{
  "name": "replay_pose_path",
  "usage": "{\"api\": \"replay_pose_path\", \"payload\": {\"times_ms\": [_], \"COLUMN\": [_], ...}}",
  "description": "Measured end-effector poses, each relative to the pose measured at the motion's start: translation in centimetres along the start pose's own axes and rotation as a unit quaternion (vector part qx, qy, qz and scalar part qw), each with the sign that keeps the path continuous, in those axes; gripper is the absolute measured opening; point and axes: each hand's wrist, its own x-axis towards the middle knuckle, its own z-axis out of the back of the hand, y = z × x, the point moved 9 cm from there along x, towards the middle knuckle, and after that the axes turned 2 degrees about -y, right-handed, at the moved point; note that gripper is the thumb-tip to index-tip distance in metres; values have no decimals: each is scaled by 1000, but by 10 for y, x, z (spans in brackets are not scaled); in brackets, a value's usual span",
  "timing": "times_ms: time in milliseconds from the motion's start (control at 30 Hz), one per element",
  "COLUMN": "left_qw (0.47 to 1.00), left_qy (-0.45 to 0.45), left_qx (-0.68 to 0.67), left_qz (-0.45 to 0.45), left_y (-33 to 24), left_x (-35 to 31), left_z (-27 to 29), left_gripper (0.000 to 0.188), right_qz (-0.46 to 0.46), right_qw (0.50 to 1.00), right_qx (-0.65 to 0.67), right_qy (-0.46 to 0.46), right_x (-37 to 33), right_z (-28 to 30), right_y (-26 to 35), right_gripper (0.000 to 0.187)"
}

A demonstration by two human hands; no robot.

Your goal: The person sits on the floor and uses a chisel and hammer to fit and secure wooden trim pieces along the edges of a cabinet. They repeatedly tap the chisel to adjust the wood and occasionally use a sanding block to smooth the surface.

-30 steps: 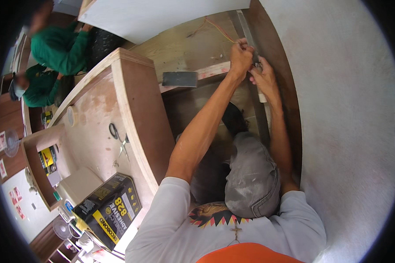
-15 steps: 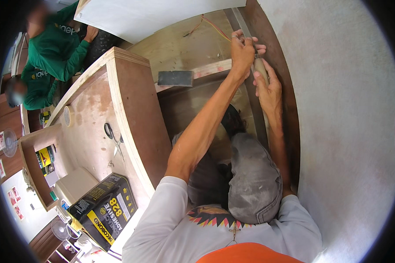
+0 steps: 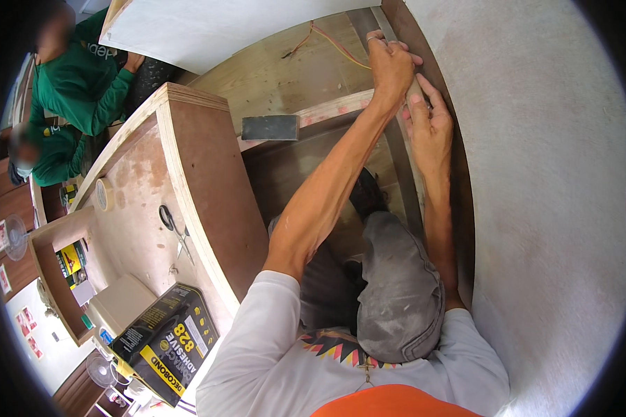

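Head view: looking down over crouched wearer's arms into a narrow bay beside a pale wall (image 3: 549, 208).
Left hand: fingers (image 3: 389, 48) bent, at the far end of the bay; cannot tell how firmly its grip closes, palm side hidden.
Right hand (image 3: 431, 128): just nearer the wearer; grip clamped on a slim beige rod-like piece (image 3: 415, 92).
Beige piece: between the two hands, partly covered by fingers; exact kind unclear.
Wires: red and yellow pair (image 3: 334, 43), running up to the left hand; contact unclear.
Rail: light wooden crosspiece (image 3: 334, 105), dark grey rectangular block (image 3: 270, 128) resting on it.
Plywood cabinet (image 3: 209, 174): left of the bay; scissors (image 3: 179, 235) and tape roll (image 3: 104, 194) on its broad face, black-and-yellow tin (image 3: 167, 344) nearer.
Co-workers: two in green tops (image 3: 83, 83), upper left.
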Motion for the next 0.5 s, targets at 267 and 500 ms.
{"api": "replay_pose_path", "payload": {"times_ms": [267, 500], "left_qw": [996, 996], "left_qy": [-13, -32], "left_qx": [-88, -81], "left_qz": [-16, 1], "left_y": [9, -7], "left_x": [-13, -1], "left_z": [17, 2], "left_gripper": [39, 38], "right_qz": [-80, 1], "right_qw": [989, 999], "right_qx": [100, 43], "right_qy": [74, 19], "right_x": [-22, -6], "right_z": [-8, -2], "right_y": [-7, 19], "right_gripper": [55, 48]}}
